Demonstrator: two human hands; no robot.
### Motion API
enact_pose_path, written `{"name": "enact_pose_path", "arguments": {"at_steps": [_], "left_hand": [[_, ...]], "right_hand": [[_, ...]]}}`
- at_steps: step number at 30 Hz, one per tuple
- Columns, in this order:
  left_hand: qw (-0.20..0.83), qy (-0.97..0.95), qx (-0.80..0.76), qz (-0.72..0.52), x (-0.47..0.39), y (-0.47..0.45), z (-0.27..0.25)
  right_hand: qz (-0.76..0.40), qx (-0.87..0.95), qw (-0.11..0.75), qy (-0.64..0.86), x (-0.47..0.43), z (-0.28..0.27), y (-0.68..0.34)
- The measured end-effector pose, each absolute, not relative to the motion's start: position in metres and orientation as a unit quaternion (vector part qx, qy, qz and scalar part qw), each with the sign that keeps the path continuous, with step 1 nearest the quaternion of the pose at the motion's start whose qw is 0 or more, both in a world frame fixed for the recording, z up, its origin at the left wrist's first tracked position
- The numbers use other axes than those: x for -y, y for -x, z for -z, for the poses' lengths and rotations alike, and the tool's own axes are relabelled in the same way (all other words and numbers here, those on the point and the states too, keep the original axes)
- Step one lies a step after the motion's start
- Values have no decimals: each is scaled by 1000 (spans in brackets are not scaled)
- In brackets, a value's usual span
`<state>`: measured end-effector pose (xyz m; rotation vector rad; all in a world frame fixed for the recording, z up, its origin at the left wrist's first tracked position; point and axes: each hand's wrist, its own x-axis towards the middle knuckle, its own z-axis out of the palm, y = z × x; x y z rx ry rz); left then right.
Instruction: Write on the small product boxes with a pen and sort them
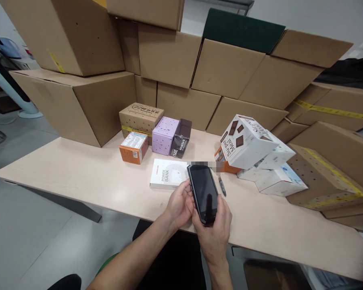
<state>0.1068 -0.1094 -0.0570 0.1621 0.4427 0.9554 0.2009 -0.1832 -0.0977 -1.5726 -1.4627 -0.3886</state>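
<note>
A black smartphone (203, 191) with a dark screen and a thick rugged frame is held upright-tilted above the table's front edge. My right hand (215, 225) grips its lower part, with the thumb on one side and the fingers on the other. Along the phone's left edge, my left hand (181, 204) touches it with curled fingers, partly hidden behind the phone. Just beyond lies a white power bank box (166, 173), its right end covered by the phone. A dark pen (222, 186) rests on the table right of the phone.
Small cartons stand at the back left: an orange box (134, 148), a purple box (165, 136) and a brown box (141, 119). White Su-per Meal boxes (248, 141) are piled on the right. Large cardboard boxes (181, 106) wall in the pale wooden table (115, 181).
</note>
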Motion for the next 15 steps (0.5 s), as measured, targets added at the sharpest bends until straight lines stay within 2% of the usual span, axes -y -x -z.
{"name": "enact_pose_path", "arguments": {"at_steps": [15], "left_hand": [[865,-72,-226,-443,111,-108,55]], "right_hand": [[144,583,469,647,184,98,-201]]}}
